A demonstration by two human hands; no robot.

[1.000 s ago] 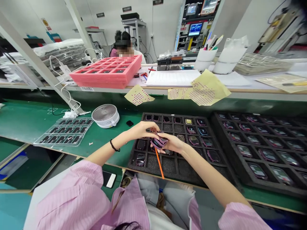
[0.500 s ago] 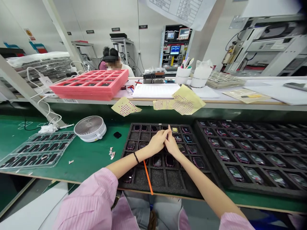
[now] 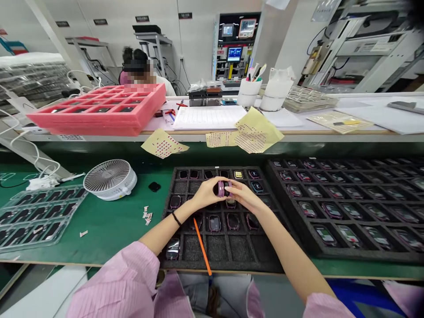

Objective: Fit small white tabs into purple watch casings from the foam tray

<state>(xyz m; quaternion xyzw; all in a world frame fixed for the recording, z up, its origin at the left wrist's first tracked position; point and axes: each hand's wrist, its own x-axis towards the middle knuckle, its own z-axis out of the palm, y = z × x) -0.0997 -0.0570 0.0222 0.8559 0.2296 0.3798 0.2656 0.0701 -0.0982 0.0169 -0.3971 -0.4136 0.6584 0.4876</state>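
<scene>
Both my left hand (image 3: 207,193) and my right hand (image 3: 243,196) hold a small purple-framed smartwatch body (image 3: 224,188) between their fingertips, just above a black foam tray (image 3: 198,247). Its compartments hold several similar watch bodies (image 3: 214,223), and some compartments near the front show bare foam. An orange stick (image 3: 202,247) lies across the tray below my wrists. A black band (image 3: 176,218) circles my left wrist. Pink striped sleeves cover my forearms near the bottom of the view.
A second black tray (image 3: 344,207) of watch bodies sits to the right. On the green bench at left are a white fan (image 3: 110,179), a clear plastic tray (image 3: 39,218) and paper scraps (image 3: 147,215). Beyond stand a pink foam tray (image 3: 96,115) and a seated co-worker (image 3: 139,75).
The watch body, hidden between my fingers half a second ago, now shows between my hands. My hands have spread slightly, and the whole view has shifted as my head turned.
</scene>
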